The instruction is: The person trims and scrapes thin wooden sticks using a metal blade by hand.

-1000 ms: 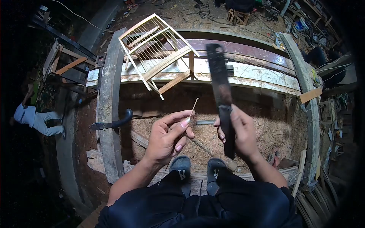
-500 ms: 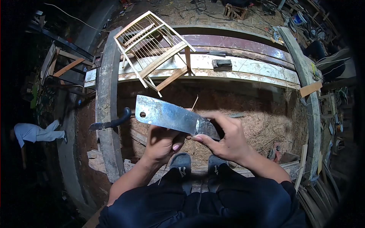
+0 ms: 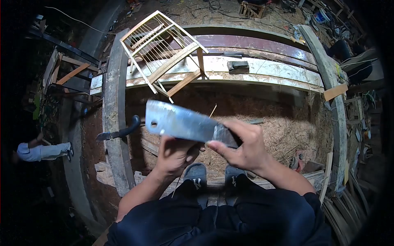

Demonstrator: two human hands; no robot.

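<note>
A broad steel cleaver [image 3: 180,121] with a hole near its far corner lies tilted across the middle of the view, its blade slightly blurred. My right hand [image 3: 246,149] is closed around its dark handle end. Beneath the blade, my left hand [image 3: 174,158] is closed on a thin wooden strip [image 3: 213,110]. One end of the strip sticks up beyond the cleaver, and the other hangs down past my wrist. The blade hides part of my left fingers and the strip's middle.
A slatted wooden frame [image 3: 168,51] leans on the white-painted bench plank [image 3: 279,74], near a dark block [image 3: 238,67]. A curved-handled knife [image 3: 119,133] rests on the left beam [image 3: 113,98]. Shavings [image 3: 283,135] cover the ground. Another person [image 3: 43,151] is at far left.
The cleaver has shifted slightly and its blade is now blurred. My left fingers have curled further under it. The person at far left has changed posture.
</note>
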